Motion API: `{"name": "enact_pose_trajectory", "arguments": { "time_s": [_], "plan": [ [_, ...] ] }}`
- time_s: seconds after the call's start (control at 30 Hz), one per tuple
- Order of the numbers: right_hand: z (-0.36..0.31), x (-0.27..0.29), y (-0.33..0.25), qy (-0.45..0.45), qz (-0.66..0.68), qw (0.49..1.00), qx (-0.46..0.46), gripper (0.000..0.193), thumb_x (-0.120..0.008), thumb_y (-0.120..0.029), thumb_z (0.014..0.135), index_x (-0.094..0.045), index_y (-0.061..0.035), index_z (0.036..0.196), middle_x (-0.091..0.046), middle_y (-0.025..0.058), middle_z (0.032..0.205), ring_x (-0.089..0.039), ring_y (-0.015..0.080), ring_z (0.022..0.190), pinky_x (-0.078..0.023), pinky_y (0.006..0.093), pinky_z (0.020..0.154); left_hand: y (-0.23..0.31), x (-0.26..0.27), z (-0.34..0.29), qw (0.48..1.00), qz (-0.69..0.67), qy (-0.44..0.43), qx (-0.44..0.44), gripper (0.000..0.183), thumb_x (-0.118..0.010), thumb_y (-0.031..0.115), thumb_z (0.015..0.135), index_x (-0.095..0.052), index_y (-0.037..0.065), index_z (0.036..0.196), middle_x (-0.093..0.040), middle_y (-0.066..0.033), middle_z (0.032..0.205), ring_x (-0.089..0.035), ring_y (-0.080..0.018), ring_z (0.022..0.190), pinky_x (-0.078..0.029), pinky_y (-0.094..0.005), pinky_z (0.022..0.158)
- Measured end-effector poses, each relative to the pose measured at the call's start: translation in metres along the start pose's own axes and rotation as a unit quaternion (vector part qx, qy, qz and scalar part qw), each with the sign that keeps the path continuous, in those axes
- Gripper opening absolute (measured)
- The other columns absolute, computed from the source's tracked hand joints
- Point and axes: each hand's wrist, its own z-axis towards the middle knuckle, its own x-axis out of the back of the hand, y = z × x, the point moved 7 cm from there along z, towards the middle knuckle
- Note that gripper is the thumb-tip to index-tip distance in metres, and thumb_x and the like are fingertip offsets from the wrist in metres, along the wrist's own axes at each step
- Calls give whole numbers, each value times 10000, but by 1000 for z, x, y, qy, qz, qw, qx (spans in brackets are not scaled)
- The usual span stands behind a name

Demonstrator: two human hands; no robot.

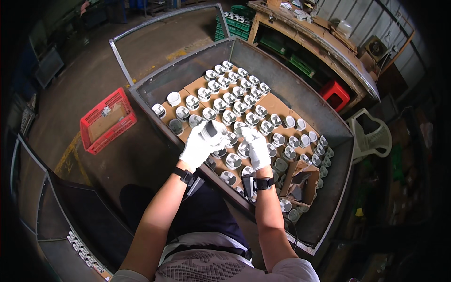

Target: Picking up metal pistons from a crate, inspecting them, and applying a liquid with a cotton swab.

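Note:
Both my hands wear white gloves and are over a metal cart bed (291, 77) with rows of silver engine pistons (233, 161) standing on cardboard. My left hand (195, 149) grips one piston (212, 130), tilted, with a dark patch on its side. Just right of that piston is my right hand (256, 148), its fingertips pinched together above the rows. Whatever the pinch holds, if anything, is too small to make out. Black straps with small devices are around both wrists.
An open cardboard box (300, 182) with dark pieces stands at the cart's near right. A red crate (108, 117) lies on the floor to the left. Beyond the cart are a wooden workbench (300, 26), green crates (235, 26), a red stool (334, 95) and a pale plastic chair (371, 134).

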Motion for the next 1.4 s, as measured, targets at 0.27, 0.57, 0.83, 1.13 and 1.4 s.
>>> {"name": "enact_pose_trajectory", "arguments": {
  "time_s": [0.27, 0.57, 0.83, 1.13, 1.4],
  "plan": [
    [-2, 8, 1, 9, -49, 999, -1, 244, -569, -120, 992, -700, -2, 1160, -720, 63, 1085, -650, 134, 959, -514, 278, 830, 5, 3, -14, 994, -46, 97, 23, 666, -721, -91, 771, -356, -13, 1323, -567, -170, 1312, -592, -217, 1172, -543, -327, 910],
    [-3, 6, -1, -1, -72, 997, 28, 243, -558, -114, 989, -708, -1, 1144, -730, 75, 1050, -663, 149, 938, -522, 286, 819, -2, -2, -14, 984, -158, 13, -82, 441, -475, 235, 999, -461, 4, 1375, -512, -224, 1443, -585, -300, 1236, -515, -377, 975],
    [-4, -1, -8, -24, -94, 995, 38, 223, -580, -141, 984, -715, -20, 1115, -730, 61, 1023, -666, 145, 894, -524, 279, 793, -39, 1, -6, 923, -357, 41, 139, 589, -410, 381, 1001, -490, -38, 1408, -558, -223, 1397, -614, -285, 1183, -518, -380, 944],
    [-9, -35, -53, -74, -266, 961, 20, 268, -629, -304, 971, -700, -45, 970, -684, 120, 813, -650, 264, 776, -500, 357, 692, -3, 4, -10, 988, -138, 49, -42, 681, -803, -81, 724, -410, 28, 1270, -615, -179, 1293, -617, -220, 1165, -548, -349, 951],
    [-1, -54, -60, -139, -395, 905, 76, 421, -609, -436, 956, -720, -54, 1094, -698, 216, 910, -674, 359, 846, -508, 434, 752, -7, 2, -6, 985, -165, 43, -28, 641, -756, -64, 770, -414, -1, 1308, -621, -154, 1274, -640, -210, 1118, -560, -342, 927]
  ]
}}
